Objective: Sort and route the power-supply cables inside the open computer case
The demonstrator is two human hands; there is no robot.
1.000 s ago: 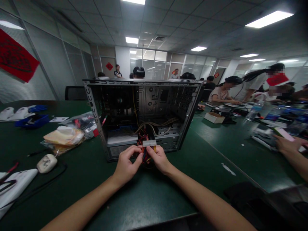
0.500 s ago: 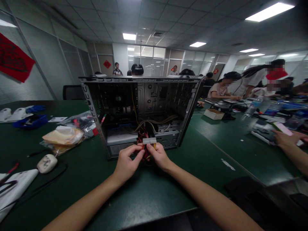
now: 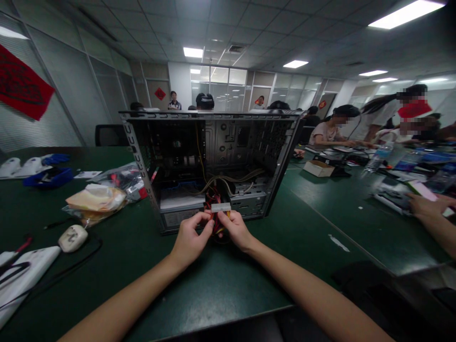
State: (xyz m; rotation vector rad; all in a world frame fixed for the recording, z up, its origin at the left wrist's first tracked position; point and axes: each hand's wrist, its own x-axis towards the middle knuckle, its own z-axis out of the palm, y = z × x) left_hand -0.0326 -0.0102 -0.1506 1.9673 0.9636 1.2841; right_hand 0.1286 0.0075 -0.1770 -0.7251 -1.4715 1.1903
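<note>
In the head view, the person's left hand [image 3: 190, 240] and right hand [image 3: 238, 231] meet in front of an open computer case [image 3: 210, 115], which stands on a green table [image 3: 199, 297] with its interior facing the wearer. Between the hands is a wide white connector [image 3: 221, 207], its long side running across, just in front of the lower part of the case. A bundle of coloured wires [image 3: 216, 229], red, yellow and black among them, lies below and behind it. The right thumb presses at the connector's lower edge, with the fingers curled behind, so that this hand grips it; the left thumb and forefinger are drawn together in a pinch on the wires just beside it. Inside the case, pale cables [image 3: 245, 176] run across the lower middle, above a metal bay on the right. To the left of the case lie a clear plastic bag [image 3: 98, 199] with something orange inside, a rounded white object [image 3: 72, 238] and a blue tray [image 3: 46, 178]. On the right are a small open box [image 3: 318, 168], a water bottle [image 3: 379, 157] and, at the edge, a co-worker's hand [image 3: 429, 205] beside a pinkish-white item
</note>
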